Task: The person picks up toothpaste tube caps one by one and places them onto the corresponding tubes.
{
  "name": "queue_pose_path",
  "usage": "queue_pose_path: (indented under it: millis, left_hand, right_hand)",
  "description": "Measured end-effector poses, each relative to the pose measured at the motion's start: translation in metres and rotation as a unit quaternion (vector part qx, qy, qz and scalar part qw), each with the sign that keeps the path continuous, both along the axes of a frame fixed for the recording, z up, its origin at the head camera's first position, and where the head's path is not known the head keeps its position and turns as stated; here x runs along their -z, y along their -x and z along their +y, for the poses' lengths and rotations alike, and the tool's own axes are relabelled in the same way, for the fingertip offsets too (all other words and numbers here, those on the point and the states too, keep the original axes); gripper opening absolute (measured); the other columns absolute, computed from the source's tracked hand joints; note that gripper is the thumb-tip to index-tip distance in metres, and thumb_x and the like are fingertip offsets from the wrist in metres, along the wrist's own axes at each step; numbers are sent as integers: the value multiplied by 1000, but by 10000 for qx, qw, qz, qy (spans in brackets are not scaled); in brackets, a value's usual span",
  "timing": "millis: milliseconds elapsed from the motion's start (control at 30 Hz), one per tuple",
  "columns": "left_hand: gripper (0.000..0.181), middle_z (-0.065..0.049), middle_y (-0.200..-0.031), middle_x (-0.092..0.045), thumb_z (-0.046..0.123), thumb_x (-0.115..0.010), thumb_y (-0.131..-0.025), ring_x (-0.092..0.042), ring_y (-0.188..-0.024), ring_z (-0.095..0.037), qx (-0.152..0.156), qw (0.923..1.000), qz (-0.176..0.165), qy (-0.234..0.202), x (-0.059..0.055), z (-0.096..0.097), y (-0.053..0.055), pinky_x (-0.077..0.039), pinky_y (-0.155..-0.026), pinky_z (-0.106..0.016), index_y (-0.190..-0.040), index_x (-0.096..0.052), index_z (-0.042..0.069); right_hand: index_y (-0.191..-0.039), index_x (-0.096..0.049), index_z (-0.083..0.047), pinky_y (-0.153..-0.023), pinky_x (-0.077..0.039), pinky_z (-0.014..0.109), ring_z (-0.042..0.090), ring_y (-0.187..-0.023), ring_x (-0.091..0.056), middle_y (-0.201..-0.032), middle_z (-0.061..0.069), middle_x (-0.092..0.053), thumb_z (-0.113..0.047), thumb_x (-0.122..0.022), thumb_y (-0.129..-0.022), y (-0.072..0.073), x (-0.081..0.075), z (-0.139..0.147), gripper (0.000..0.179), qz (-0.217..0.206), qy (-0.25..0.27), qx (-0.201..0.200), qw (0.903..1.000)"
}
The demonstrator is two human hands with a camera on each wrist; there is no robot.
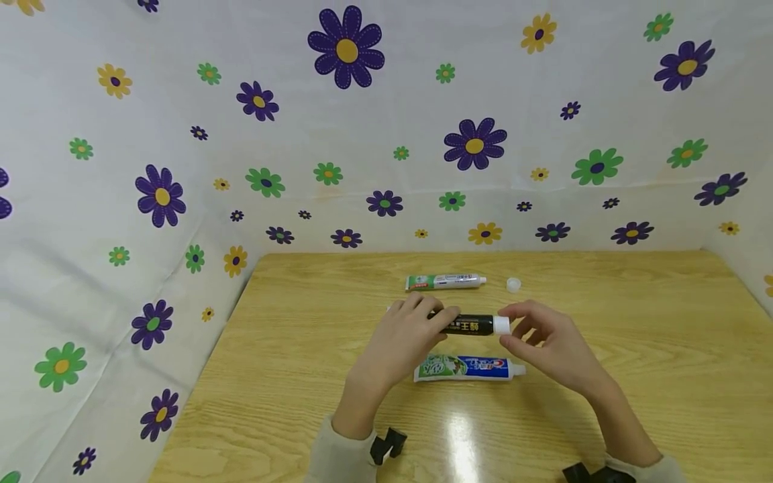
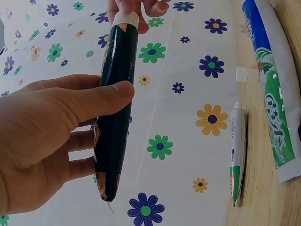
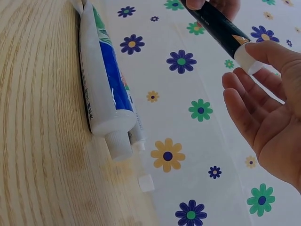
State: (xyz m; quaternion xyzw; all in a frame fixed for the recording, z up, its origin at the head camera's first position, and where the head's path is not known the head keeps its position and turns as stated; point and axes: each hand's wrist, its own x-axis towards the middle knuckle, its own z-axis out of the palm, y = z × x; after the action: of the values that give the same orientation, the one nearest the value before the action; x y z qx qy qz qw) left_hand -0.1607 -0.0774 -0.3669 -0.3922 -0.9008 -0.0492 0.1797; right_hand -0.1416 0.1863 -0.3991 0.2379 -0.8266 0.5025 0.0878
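Observation:
My left hand [image 1: 401, 339] grips a black toothpaste tube [image 1: 474, 325] above the table, thumb on one side and fingers behind, as the left wrist view shows. The tube's white cap [image 3: 248, 58] points to the right. At that cap is my right hand [image 1: 552, 342], pinching it between thumb and forefinger, its other fingers loosely bent. Nearer to me, a green and blue toothpaste tube [image 1: 468, 367] lies flat with its white cap on. Behind the held tube lies a smaller white and green toothpaste tube [image 1: 447, 281], a narrow nozzle showing at its right end.
A loose white cap [image 1: 513, 285] sits on the wooden table [image 1: 290, 376], right of the small tube. White cloth [image 1: 410, 87] with printed flowers hangs along the table's back and sides. Black straps [image 1: 388, 445] cross the sleeves at the wrists.

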Motion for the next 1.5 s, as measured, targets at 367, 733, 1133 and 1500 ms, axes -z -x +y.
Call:
queue_pose_path:
  millis: [367, 733, 1133, 1500]
  left_hand:
    - [40, -1, -113, -65, 26, -75, -90, -59, -104, -21, -5, 9998, 176, -48, -2, 0, 0, -56, -85, -36, -128, -63, 21]
    - [38, -1, -113, -66, 23, -73, -91, -60, -110, -22, -112, 9989, 414, -203, -3, -1, -2, -56, -88, -38, -128, -63, 21]
    - [39, -2, -114, -69, 18, -75, -90, -62, -105, -22, -57, 9868, 1424, -772, -8, -6, -3, -54, -90, -35, -127, -66, 20]
    - [40, -1, -114, -69, 16, -78, -87, -61, -102, -22, -38, 9740, 2019, -1026, -21, -9, -9, -55, -87, -34, -125, -69, 18]
  right_hand:
    - [-120, -64, -6, -60, -53, 24, 10, -74, -61, -97, 3, -64, -9, -68, -94, -2, 0, -10, 26, -161, 89, 561, 9983]
    - [-118, -62, -6, -55, -54, 25, 10, -71, -61, -101, 3, -64, -1, -67, -93, -5, -2, -22, 27, 321, 453, 786, 9954]
    - [-123, -66, -4, -57, -53, 22, 7, -74, -61, -105, 5, -66, 10, -69, -86, -11, -23, -24, 39, 1068, 302, 732, 9911]
    - [-119, -64, -5, -51, -50, 22, 10, -65, -61, -98, 2, -66, 13, -68, -85, -17, -35, -33, 39, 1179, 988, 732, 9854]
